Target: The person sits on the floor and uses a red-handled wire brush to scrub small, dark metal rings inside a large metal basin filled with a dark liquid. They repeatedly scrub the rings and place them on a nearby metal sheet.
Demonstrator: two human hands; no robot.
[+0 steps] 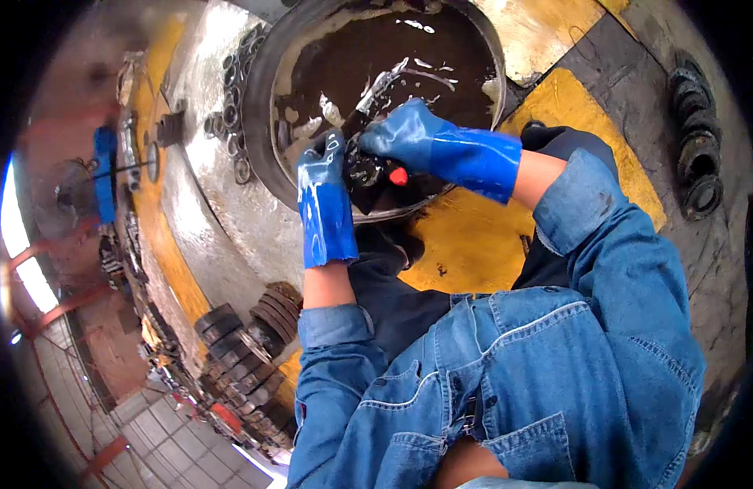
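Gloved hands at a tub, seen from above. The left hand (322,163) and the right hand (407,137), both in blue gloves, are closed, their grip holding a dark, wet part (364,169) between them; its exact outline is hidden by the fingers. A small red piece (398,176) shows just below the right hand. The dark part lies over the near edge of a round metal tub (260,98), which contains dark, glossy liquid (352,57). Left of the tub, small dark rings (230,106) are grouped beside its wall; far right, larger dark rings (699,147) form a row on the floor.
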